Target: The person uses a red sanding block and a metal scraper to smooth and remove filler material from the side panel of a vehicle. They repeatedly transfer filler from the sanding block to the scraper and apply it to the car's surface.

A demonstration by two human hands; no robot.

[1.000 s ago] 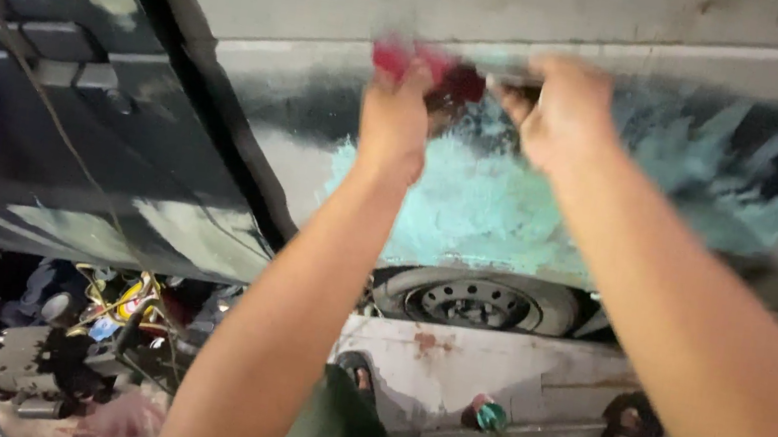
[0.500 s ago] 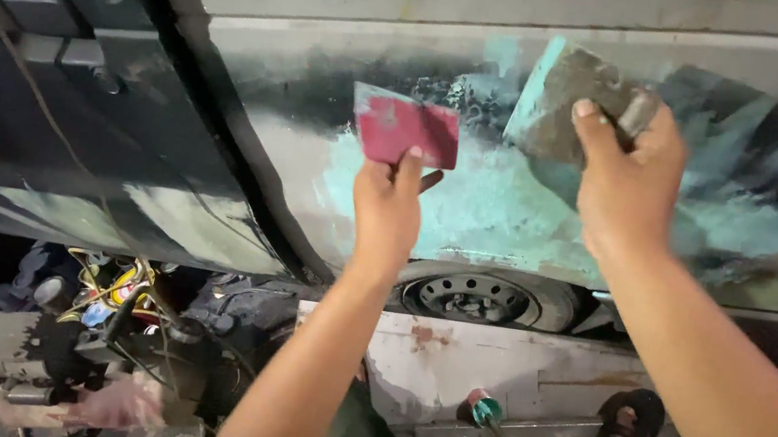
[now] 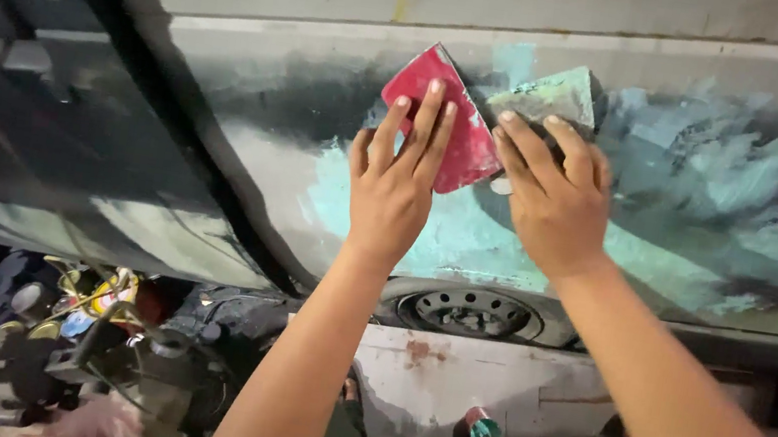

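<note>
My left hand [image 3: 396, 181] presses a red flat spreader card [image 3: 447, 116] against a car body panel [image 3: 326, 90], fingers laid flat on it. Beside it, my right hand [image 3: 552, 195] holds a grey-green plate smeared with pale green filler [image 3: 547, 97], its edge touching the red card. The panel around both hands carries patches of pale green filler [image 3: 704, 180] over dark paint. Both forearms reach up from the bottom of the view.
A black door seam [image 3: 138, 105] runs diagonally left of the hands. Below the panel sits a wheel with a steel rim [image 3: 469, 310]. A screwdriver with a red-green handle [image 3: 484, 433] lies on a whitish ledge. Clutter of wires and tins [image 3: 87, 309] fills the lower left.
My hands were apart half a second ago, the right one raised with the plate. Now they have come together, the plate meeting the red card higher on the panel.
</note>
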